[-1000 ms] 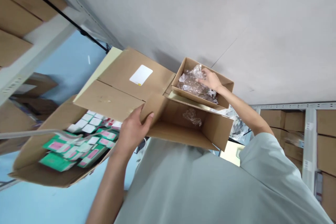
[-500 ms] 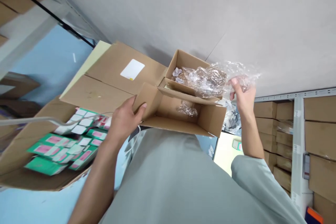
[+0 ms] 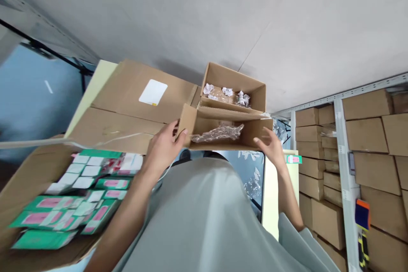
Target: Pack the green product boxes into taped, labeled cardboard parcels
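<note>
Nearest, the person's grey-shirted torso fills the lower middle of the view, with a large open cardboard carton of green-and-pink packets [image 3: 63, 204] low on the left. Just beyond it, the left hand [image 3: 164, 146] is closed on the left end wall of a small open brown cardboard box [image 3: 223, 134], thumb and fingers pinching the board, as it was a second ago. The right hand [image 3: 269, 146] has come back from the far box, where it was lifting out a crumpled clear plastic bag half a second ago. It now hovers at the small box's right end with the fingers spread and loose, holding nothing. That crumpled clear plastic bag [image 3: 218, 133] now lies inside the near box, stretched along its floor, so the transfer from one box to the other looks done. Behind, touching the near box's back edge, a second open brown cardboard box [image 3: 251, 89] keeps a few small wrapped pieces. To its left lies a flat closed cardboard carton with a white label [image 3: 134, 97]. On the right stand grey metal shelves stacked with brown cartons [image 3: 366, 136].
</note>
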Tool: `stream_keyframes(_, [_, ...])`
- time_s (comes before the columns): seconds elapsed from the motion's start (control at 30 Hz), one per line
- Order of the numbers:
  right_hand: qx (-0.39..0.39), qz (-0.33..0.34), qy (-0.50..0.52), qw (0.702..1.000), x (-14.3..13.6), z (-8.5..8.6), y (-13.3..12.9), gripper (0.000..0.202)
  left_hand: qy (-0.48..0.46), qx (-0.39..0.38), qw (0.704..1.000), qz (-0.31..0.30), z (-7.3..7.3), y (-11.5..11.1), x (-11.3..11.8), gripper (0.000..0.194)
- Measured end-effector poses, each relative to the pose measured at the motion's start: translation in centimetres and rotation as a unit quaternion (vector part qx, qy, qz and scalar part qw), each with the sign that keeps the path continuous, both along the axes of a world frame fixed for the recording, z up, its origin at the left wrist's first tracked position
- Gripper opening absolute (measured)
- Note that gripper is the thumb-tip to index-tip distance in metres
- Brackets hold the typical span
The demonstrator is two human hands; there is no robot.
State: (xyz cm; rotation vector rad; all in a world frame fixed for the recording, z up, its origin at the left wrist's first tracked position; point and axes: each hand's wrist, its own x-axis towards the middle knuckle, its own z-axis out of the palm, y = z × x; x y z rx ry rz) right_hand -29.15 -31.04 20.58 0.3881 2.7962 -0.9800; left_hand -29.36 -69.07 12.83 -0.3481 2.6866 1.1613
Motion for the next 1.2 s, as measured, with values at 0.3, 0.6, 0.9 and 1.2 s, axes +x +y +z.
stream_keyframes(0.3, [0.185, -0.16, -0.026, 0.969, 2.9, -2.5, 1.5, 0.038, 0.015, 0.047, 0.998, -0.027, -0.8, -1.1, 0.6, 0.055])
stream_keyframes(0.6, [0.145, -0.256, 0.044, 0.955, 15.5, 2.8, 2.0, 0.049, 0.024, 0.142, 0.987, -0.072, 2.3, 2.4, 1.1, 0.058])
stream_keyframes(0.9, [0.114, -0.427, 0.106, 0.891, 31.7, 5.4, 8.2, 0.058, 0.016, 0.216, 0.954, -0.21, 4.6, 17.0, 5.1, 0.055])
stream_keyframes(1.2, [0.111, -0.62, 0.091, 0.772, 48.9, 1.7, 14.5, 0.065, 0.02, 0.143, 0.916, -0.374, 4.7, 38.8, 12.5, 0.052])
